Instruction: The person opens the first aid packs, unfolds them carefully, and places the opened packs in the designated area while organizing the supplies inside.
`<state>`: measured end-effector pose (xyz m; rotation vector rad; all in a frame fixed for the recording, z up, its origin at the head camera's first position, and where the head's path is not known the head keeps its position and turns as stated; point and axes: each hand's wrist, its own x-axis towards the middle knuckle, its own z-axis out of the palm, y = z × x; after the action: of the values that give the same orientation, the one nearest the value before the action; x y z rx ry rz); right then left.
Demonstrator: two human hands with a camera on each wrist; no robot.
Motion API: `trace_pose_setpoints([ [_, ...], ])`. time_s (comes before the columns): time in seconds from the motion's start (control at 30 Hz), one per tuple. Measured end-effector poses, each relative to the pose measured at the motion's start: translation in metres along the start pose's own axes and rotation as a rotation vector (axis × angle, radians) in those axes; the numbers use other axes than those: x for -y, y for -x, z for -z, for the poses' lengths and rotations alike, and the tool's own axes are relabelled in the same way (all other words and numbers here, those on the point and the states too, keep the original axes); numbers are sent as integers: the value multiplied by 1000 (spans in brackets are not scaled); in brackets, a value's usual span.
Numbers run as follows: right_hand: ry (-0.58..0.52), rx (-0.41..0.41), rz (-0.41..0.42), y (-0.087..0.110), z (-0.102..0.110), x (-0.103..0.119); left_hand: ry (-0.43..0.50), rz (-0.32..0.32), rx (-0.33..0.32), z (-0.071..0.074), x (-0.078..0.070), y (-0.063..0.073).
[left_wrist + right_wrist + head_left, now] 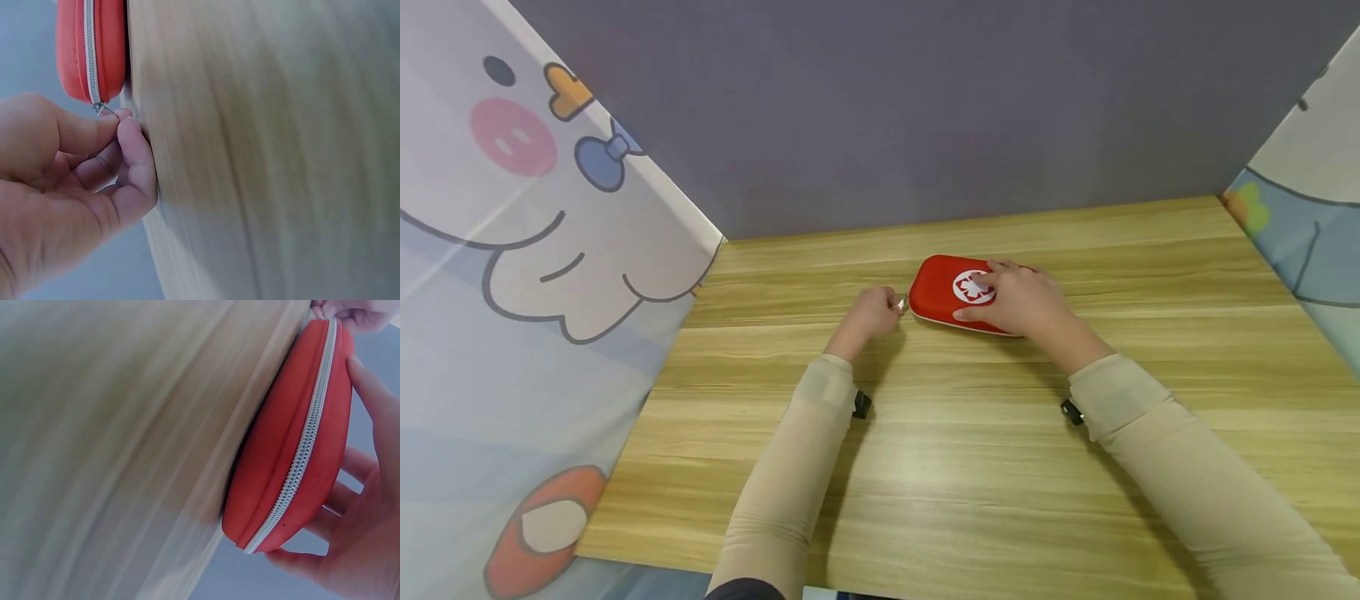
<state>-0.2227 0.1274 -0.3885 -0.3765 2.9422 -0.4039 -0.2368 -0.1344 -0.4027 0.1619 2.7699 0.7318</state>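
Tabletop (pixel 925 483), two sleeved arms (pixel 793 475) reaching over it, one red case (pixel 934 287) under the right grip (pixel 1026 300).

So the case lies right beneath that grip, which has its fingers spread and bent over the lid, thumb toward the near side. Left grip (pixel 872 312) is just off the case's end, low by the wood. Wrist cams get the silver zipper teeth (pixel 300 456) running below the right grip; only the head cam gets the round white emblem (pixel 966 290) by its index finger. Tiniest bit: the metal zipper pull (pixel 107 111), pinched between the left thumb and finger.
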Motion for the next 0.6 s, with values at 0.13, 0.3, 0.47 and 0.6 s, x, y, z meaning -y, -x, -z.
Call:
trace_pose_setpoints([
  [0.13, 14, -9, -22, 6, 1, 3, -11, -16, -10, 1, 1, 5],
  [0.3, 32, -15, -56, 10, 2, 10, -61, -20, -9, 2, -6, 9],
  [0.47, 49, -14, -90, 12, 2, 18, -152, -23, -24, 2, -15, 14],
  [0.6, 46, -27, -114, 12, 1, 24, -235, -39, -46, 2, -20, 17],
])
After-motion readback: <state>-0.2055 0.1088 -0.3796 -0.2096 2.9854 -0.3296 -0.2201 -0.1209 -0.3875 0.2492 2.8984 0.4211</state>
